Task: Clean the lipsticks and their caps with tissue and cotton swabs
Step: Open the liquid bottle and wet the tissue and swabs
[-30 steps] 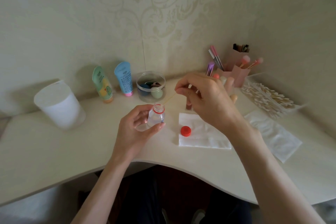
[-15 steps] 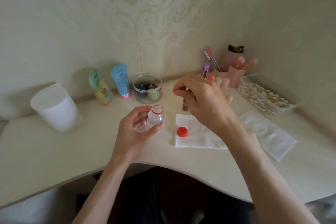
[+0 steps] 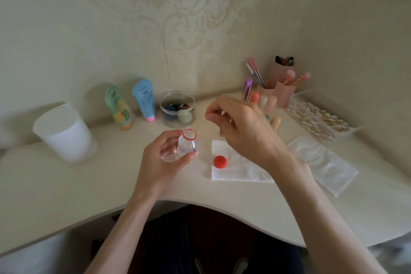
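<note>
The wall (image 3: 200,18) is cream with pale swirly leaf shapes. The table (image 3: 66,184) is cream too. The little bottle (image 3: 188,143) is see-through with a red ring on top, and its cap (image 3: 220,161) is red. The tissue (image 3: 235,171) is white. The cotton swab (image 3: 201,125) has a tan stick. The green tube (image 3: 116,107) has yellow on it; the blue tube (image 3: 144,100) has a pink end.

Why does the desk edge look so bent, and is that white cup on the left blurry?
Head view: the wide lens bows the desk edge and walls; the white cup is smeared, while the left hand on the bottle and the right hand pinching the swab look fairly sharp; light is soft, faint shadows fall left of the green tube, no glare.
</note>
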`<move>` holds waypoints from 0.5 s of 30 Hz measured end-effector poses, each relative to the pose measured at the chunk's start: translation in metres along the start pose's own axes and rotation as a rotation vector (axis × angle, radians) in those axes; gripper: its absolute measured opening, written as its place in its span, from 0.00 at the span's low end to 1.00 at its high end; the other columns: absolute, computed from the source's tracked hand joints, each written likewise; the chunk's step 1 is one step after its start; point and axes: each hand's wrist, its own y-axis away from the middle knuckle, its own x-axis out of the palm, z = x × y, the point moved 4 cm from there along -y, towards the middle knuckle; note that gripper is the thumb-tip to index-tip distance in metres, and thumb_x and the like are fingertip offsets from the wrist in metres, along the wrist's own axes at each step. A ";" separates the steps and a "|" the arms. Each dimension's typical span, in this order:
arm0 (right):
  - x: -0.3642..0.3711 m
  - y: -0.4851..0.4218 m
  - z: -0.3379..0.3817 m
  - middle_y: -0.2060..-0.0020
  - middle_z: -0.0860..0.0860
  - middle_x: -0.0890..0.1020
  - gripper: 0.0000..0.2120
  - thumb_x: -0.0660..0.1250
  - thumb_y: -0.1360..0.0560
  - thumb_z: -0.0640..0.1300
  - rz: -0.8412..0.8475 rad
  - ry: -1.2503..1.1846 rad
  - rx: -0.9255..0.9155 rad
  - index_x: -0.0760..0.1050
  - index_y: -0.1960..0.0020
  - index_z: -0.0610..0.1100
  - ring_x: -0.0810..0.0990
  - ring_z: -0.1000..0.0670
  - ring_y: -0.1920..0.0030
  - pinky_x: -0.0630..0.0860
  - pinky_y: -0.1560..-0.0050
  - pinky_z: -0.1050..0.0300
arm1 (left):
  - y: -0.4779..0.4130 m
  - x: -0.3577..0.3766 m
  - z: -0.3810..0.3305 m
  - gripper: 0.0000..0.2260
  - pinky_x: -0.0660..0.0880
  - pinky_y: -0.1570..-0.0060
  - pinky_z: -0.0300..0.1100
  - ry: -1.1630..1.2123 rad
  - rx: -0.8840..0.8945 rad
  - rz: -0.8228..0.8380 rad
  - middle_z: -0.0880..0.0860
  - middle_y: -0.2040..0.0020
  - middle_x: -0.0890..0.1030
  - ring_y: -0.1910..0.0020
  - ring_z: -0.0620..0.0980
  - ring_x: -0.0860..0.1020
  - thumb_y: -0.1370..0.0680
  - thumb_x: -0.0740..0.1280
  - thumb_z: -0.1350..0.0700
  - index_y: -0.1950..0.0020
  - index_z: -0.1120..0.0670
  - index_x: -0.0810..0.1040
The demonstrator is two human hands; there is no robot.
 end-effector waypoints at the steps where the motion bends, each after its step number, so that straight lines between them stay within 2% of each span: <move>1: -0.001 0.000 0.000 0.62 0.67 0.73 0.03 0.67 0.17 0.43 -0.016 0.007 0.005 0.79 0.49 0.46 0.76 0.56 0.62 0.77 0.58 0.47 | 0.000 0.000 0.000 0.21 0.76 0.47 0.32 0.000 0.001 0.001 0.40 0.52 0.87 0.53 0.42 0.82 0.32 0.82 0.63 0.46 0.45 0.83; 4: 0.000 -0.001 -0.002 0.62 0.66 0.74 0.03 0.67 0.17 0.43 -0.013 -0.019 0.027 0.79 0.50 0.47 0.79 0.54 0.61 0.78 0.58 0.46 | 0.002 0.001 -0.001 0.21 0.75 0.48 0.31 -0.007 0.002 0.006 0.37 0.54 0.86 0.57 0.38 0.81 0.32 0.82 0.63 0.45 0.45 0.82; 8: 0.001 -0.002 -0.002 0.61 0.66 0.75 0.03 0.68 0.17 0.44 -0.001 -0.031 0.031 0.79 0.50 0.49 0.80 0.55 0.61 0.79 0.58 0.45 | 0.001 -0.001 0.002 0.21 0.76 0.48 0.31 -0.007 0.003 0.000 0.40 0.53 0.87 0.55 0.40 0.81 0.32 0.82 0.63 0.45 0.45 0.83; 15: 0.002 -0.001 -0.003 0.58 0.57 0.78 0.06 0.68 0.16 0.46 -0.026 0.017 0.048 0.78 0.51 0.45 0.80 0.49 0.61 0.78 0.58 0.43 | 0.000 0.001 0.004 0.20 0.75 0.48 0.31 0.007 -0.005 -0.002 0.39 0.53 0.86 0.56 0.41 0.80 0.32 0.83 0.61 0.45 0.46 0.83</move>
